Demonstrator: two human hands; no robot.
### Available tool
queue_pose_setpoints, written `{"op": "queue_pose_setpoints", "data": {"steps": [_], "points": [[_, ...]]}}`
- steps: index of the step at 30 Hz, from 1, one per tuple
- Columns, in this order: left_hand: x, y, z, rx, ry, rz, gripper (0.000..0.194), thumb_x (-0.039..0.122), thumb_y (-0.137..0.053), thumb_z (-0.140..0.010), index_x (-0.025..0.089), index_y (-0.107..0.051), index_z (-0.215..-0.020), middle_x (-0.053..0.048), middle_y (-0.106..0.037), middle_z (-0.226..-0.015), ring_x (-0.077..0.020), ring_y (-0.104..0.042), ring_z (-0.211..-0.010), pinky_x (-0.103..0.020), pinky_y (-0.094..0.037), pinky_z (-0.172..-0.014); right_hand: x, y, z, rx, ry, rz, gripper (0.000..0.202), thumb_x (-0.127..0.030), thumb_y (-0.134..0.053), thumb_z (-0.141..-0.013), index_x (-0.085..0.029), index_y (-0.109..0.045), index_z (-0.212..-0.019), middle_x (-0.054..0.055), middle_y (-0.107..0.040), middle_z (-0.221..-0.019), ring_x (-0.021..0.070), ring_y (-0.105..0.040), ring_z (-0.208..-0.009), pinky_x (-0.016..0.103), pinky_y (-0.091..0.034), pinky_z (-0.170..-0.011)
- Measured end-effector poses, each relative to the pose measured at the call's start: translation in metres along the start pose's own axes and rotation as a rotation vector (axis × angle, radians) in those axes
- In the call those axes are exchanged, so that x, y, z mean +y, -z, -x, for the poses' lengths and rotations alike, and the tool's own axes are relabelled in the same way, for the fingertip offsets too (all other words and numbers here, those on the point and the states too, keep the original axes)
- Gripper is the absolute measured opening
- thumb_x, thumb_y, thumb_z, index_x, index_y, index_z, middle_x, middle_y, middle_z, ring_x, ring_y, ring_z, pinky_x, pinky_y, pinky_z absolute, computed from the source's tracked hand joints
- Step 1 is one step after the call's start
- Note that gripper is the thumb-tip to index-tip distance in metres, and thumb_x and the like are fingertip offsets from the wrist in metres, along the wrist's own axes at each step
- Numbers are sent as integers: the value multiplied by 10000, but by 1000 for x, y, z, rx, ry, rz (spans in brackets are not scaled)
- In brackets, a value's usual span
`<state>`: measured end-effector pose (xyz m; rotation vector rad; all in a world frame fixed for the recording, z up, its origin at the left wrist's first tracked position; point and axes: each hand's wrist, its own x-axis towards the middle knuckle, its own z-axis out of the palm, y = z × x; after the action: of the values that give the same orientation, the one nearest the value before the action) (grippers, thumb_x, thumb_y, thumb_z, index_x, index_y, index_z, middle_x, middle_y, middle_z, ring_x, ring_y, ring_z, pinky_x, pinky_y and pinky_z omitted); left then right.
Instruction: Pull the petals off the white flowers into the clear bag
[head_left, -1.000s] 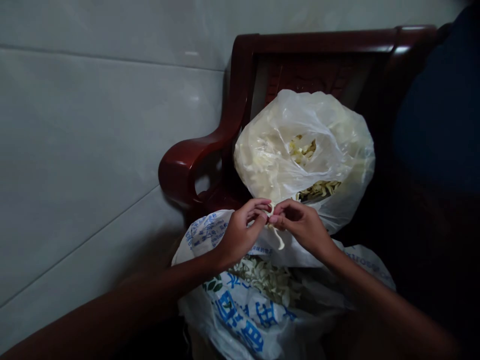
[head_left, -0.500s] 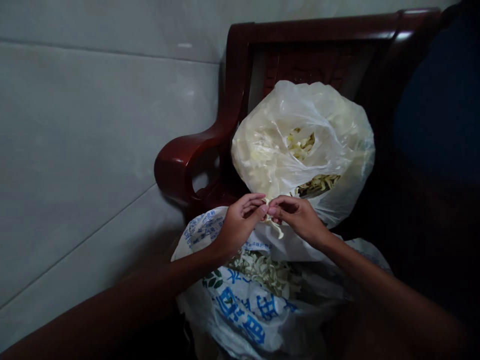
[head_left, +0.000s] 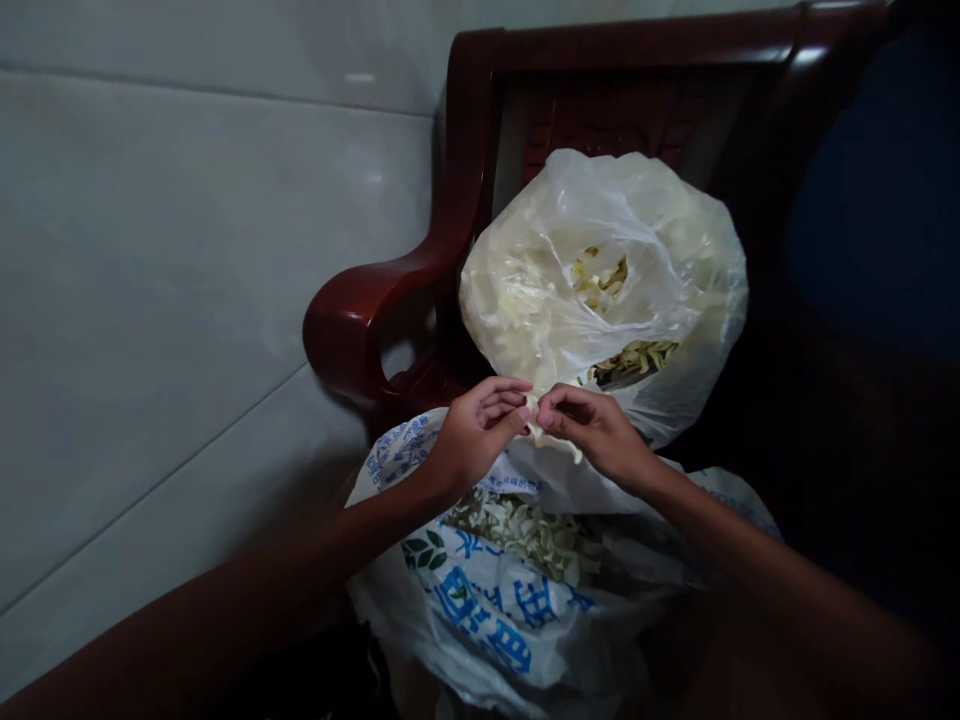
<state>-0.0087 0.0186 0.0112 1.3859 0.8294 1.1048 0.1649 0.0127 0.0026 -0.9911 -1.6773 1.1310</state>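
Between my two hands is a pale, creamy, limp strip (head_left: 559, 446) that looks like a flower or petal, its free end hanging down to the right. My left hand (head_left: 484, 425) pinches it between thumb and fingers from the left. From the other side my right hand (head_left: 592, 425) closes thumb and fingertips on it. Right below lies a white woven sack (head_left: 450, 640) with blue print, its mouth showing many pale petal-like pieces (head_left: 532, 535). Just beyond my fingers stands a translucent plastic bag (head_left: 517, 270) with similar yellowish pieces (head_left: 637, 360) showing through its openings.
The plastic bag rests on a dark red wooden bench, whose curved armrest (head_left: 352, 310) is to the left of it. A grey tiled wall (head_left: 187, 250) runs along the left and back. Deep shadow covers the right side.
The strip's hanging end has swung up and to the right. My hands stay close together, with only slight finger movement. The whole view has shifted a little.
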Motion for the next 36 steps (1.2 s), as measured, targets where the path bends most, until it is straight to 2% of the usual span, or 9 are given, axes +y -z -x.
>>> {"op": "queue_pose_setpoints", "data": {"steps": [5,8,11,14,16,21,23,29,36], "points": [[-1,-2,-6,91,-92,0,367,155,-656,-705,151,-503,-1038,-12,-605,-782,-109,-593,-752,-224,-481,-715,-6,-10,1,83,39,46,183,-376,-477,-878,-197,-515,-866,-18,-472,-748,107,-448,-689,222,-363,-628],[-4,4,-16,258,-99,-14,325,129,-657,-667,140,-518,-960,5,-577,-749,-89,-570,-694,-204,-465,-670,-14,-13,1,249,125,32,175,-379,-475,-880,-206,-504,-872,5,-528,-830,123,-492,-749,243,-402,-686],[-8,20,-28,397,-37,48,289,119,-644,-637,127,-524,-900,9,-570,-718,-88,-566,-643,-214,-455,-637,-27,-12,1,443,265,-88,104,-329,-486,-878,-227,-480,-856,21,-585,-901,151,-554,-858,292,-433,-785],[-12,39,-39,534,-29,124,273,100,-626,-617,131,-514,-864,13,-573,-702,-82,-561,-617,-207,-438,-607,-41,-7,3,592,384,-211,28,-274,-453,-893,-259,-430,-887,-16,-581,-766,149,-593,-753,323,-468,-755],[-14,50,-44,587,-61,106,227,95,-608,-624,137,-508,-824,22,-562,-675,-76,-552,-593,-194,-425,-576,-47,-2,7,565,380,-158,20,-268,-446,-895,-259,-430,-899,-29,-568,-695,147,-593,-664,317,-481,-686],[-16,58,-45,498,-141,-66,133,112,-596,-664,148,-508,-756,24,-547,-667,-74,-553,-582,-187,-438,-551,-42,2,13,76,166,625,165,-368,-601,-793,-209,-560,-773,35,-616,-879,169,-595,-735,276,-449,-607],[-17,51,-40,428,-159,-113,114,132,-597,-694,151,-510,-765,16,-558,-696,-75,-565,-612,-185,-454,-572,-34,-4,13,109,159,789,185,-394,-597,-793,-210,-582,-798,47,-592,-951,170,-582,-769,268,-443,-604],[-13,11,-9,97,-226,-204,149,179,-572,-782,171,-510,-917,-11,-572,-812,-102,-608,-765,-203,-494,-690,-23,-18,6,144,276,768,125,-281,-501,-876,-216,-604,-907,32,-605,-895,150,-581,-791,268,-440,-725],[-8,-1,0,69,-218,-79,153,117,-483,-824,176,-517,-961,-24,-542,-881,-100,-592,-789,-223,-510,-726,-19,-21,4,297,245,806,154,-350,-594,-823,-218,-595,-903,14,-672,-874,161,-625,-766,262,-431,-693]]}}
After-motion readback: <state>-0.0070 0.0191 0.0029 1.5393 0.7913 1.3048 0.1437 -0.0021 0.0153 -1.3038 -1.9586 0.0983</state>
